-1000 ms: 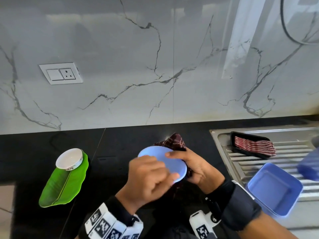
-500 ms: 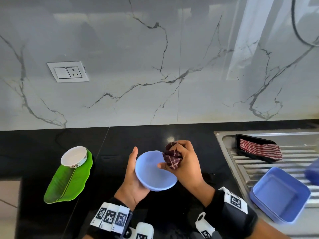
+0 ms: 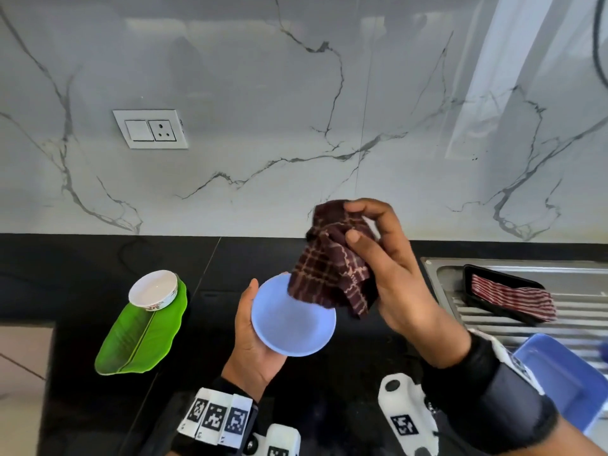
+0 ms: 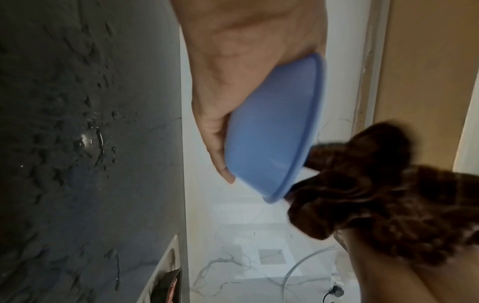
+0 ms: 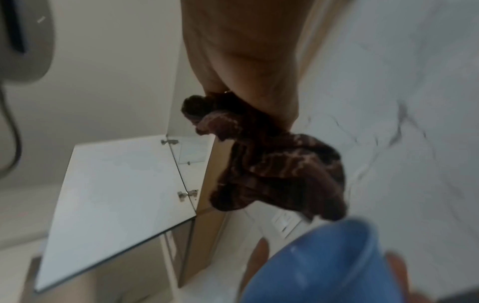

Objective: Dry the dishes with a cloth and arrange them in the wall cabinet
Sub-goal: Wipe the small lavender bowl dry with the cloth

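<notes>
A small light-blue bowl [image 3: 292, 319] is cupped from below by my left hand [image 3: 255, 330], thumb on its left rim, above the black counter. In the left wrist view the bowl [image 4: 272, 127] lies against my palm. My right hand [image 3: 378, 258] pinches a dark maroon checked cloth [image 3: 332, 268] and holds it raised just above the bowl's far right rim; the cloth hangs down over that rim. The right wrist view shows the cloth [image 5: 272, 164] dangling over the blue bowl [image 5: 324, 266], with an open wall cabinet door [image 5: 116, 205] beyond.
A green leaf-shaped plate [image 3: 141, 334] with a small white bowl [image 3: 153, 288] on it lies at the left of the counter [image 3: 82, 274]. On the steel drainboard [image 3: 575, 317] at the right sit a black tray with a striped cloth [image 3: 510, 296] and a square blue container [image 3: 559, 380].
The bowl was turned from underside-up to open side up. My right hand then lifted the cloth out of the bowl and raised it above the rim.
</notes>
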`<state>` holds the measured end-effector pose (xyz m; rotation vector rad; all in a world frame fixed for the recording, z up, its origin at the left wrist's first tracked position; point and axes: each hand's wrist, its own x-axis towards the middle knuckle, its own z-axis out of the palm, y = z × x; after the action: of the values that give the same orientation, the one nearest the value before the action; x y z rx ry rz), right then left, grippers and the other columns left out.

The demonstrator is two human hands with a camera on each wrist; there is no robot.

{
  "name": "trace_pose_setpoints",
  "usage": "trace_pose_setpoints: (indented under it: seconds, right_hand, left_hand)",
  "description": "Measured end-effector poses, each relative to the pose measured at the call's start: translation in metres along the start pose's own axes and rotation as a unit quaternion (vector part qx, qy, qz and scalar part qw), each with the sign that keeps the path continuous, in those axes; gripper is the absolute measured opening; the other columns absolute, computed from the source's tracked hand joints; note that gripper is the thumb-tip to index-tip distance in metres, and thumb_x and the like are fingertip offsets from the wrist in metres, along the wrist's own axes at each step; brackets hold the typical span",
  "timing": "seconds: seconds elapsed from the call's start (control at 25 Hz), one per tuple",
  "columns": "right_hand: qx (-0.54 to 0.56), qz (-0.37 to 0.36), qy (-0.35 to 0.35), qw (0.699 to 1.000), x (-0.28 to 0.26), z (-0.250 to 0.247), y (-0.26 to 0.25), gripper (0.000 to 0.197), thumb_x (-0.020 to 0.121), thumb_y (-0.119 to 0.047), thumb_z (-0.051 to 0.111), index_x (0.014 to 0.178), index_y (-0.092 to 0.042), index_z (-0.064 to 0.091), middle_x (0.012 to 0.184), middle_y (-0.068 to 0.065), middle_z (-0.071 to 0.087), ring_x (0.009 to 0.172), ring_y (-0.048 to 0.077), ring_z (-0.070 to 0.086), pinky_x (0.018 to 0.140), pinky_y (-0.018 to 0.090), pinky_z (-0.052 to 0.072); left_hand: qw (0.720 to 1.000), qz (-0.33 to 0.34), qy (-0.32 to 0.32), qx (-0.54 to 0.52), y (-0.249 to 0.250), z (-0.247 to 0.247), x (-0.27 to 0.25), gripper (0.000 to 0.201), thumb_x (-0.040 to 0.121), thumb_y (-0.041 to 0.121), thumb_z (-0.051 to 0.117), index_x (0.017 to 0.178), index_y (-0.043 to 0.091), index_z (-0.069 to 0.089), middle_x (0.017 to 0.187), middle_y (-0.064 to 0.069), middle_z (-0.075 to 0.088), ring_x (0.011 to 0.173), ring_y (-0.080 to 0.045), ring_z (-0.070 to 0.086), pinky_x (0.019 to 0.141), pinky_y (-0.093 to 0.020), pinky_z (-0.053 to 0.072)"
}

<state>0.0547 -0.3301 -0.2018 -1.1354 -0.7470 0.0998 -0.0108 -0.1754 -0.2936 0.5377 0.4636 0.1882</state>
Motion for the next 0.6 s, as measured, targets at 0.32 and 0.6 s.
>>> trace_pose_setpoints:
  seconds: [0.32,0.6]
  right_hand:
    - [-0.671,-0.097,-0.131,0.723,-0.048,0.009,0.073,0.040,0.078,-0.058,0.058,0.111,-0.035,0.059,0.121,0.001,0.051,0.103,0.025,0.046,0.084,0.039,0.040]
    - [-0.577,0.026,-0.158,0.801,-0.050,0.032,0.071,0.061,0.065,-0.040,0.082,0.117,-0.020,0.057,0.110,0.002,0.046,0.071,0.019,0.056,0.060,0.022,0.043]
  left_hand:
    - [0.997,0.005,-0.072,0.030,-0.001,-0.008,-0.003,0.048,0.094,0.045,0.046,0.116,0.009,0.071,0.130,-0.020,0.061,0.118,-0.034,0.060,0.108,-0.053,0.040]
    - [0.993,0.034,-0.067,0.095,-0.004,-0.009,-0.012,0.052,0.096,0.045,0.036,0.114,0.009,0.068,0.121,-0.016,0.066,0.116,-0.031,0.060,0.102,-0.046,0.044]
